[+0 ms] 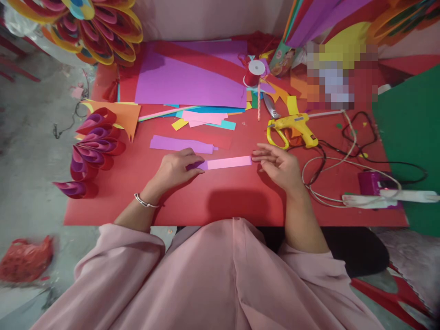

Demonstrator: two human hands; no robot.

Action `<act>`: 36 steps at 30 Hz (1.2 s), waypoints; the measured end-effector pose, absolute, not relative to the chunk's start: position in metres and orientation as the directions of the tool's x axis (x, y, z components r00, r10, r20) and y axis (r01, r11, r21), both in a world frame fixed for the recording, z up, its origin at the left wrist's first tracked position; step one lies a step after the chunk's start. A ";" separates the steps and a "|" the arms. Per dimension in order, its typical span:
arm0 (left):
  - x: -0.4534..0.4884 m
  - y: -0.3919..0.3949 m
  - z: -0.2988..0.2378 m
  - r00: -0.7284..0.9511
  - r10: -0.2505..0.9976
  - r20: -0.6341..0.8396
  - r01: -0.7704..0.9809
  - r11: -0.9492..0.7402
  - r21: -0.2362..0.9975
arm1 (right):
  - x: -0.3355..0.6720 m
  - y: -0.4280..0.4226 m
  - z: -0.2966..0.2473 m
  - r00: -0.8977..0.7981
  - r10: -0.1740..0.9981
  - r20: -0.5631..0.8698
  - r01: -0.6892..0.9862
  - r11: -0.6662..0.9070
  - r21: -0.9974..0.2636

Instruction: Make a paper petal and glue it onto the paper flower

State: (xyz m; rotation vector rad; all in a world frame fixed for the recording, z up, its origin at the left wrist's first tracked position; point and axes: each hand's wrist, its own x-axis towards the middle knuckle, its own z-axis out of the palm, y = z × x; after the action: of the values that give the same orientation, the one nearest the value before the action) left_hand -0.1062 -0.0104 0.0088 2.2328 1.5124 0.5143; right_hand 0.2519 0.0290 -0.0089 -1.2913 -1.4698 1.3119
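Note:
A pink paper strip [228, 162] lies along a longer purple strip, with purple showing at both ends, low over the red tabletop. The left end is pinched between the thumb and fingers of my left hand [177, 167]. My right hand [277, 167] is at the right end, its fingers stretched and apart, the tips beside or just touching the strip's edge. Just beyond my left hand lie more purple strips [182, 144]. Farther back is a small pile of pink strips [205, 118] with yellow and blue pieces.
A yellow glue gun [295, 124] rests beside yellow-handled scissors [277, 137] at the right. Cables run to a power strip [369, 200]. Curled paper petals [94, 146] stand at the left. Behind are large purple sheets [192, 78] and a ribbon spool [255, 73].

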 end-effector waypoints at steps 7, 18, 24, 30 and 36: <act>-0.107 -0.010 0.007 0.349 0.932 0.097 0.797 -0.350 0.493 | 0.251 0.029 -0.008 -0.192 0.978 -0.085 0.195 -0.046 -0.980; -0.103 -0.012 0.007 0.335 0.935 0.115 0.801 -0.347 0.488 | 0.250 0.034 -0.012 -0.268 0.927 0.263 0.516 0.369 -0.773; -0.103 -0.011 0.008 0.337 0.936 0.103 0.805 -0.344 0.484 | 0.245 0.036 -0.018 -0.379 0.827 0.416 0.564 0.563 -0.604; -0.102 -0.012 0.009 0.346 0.933 0.097 0.790 -0.345 0.506 | 0.246 0.037 -0.022 -0.420 0.809 0.412 0.593 0.588 -0.550; -0.103 -0.010 0.008 0.350 0.931 0.103 0.783 -0.352 0.513 | 0.246 0.037 -0.021 -0.415 0.823 0.387 0.592 0.567 -0.572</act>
State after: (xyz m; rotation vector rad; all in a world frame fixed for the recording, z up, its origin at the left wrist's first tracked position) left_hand -0.1034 -0.0100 0.0079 2.2444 1.5065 0.5422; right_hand 0.2460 0.0369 -0.0209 -1.1268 -2.1535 0.4615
